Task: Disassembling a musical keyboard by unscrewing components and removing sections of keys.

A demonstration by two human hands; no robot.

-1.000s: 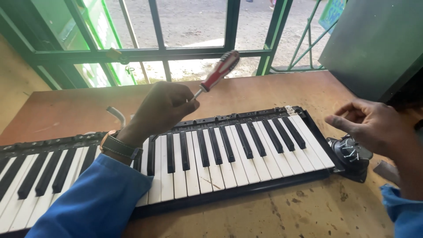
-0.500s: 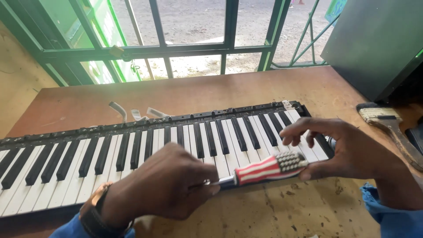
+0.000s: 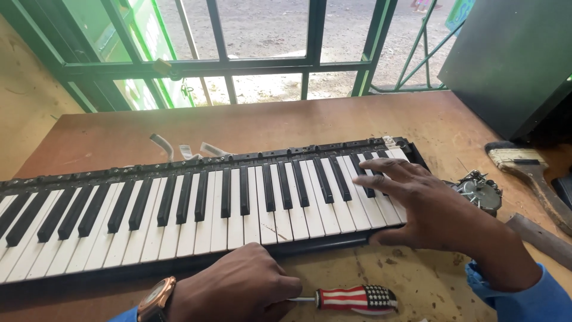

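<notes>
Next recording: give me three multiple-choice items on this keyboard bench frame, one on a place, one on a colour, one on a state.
1. Where does the screwdriver lie?
A. on the table in front of the keyboard
B. on the window sill
C. on the black keys

2. What colours are on the screwdriver handle?
A. plain yellow
B. red and white stripes with a dark end
C. green

3. How is the right hand?
A. clenched around the paintbrush
B. lifted off everything
C. open, fingers spread on the keys

Answers: 1 A, it rests on wood beside the left hand. 2 B, stripes show plainly. 3 C, the fingers lie flat on the keyboard's right end.
</notes>
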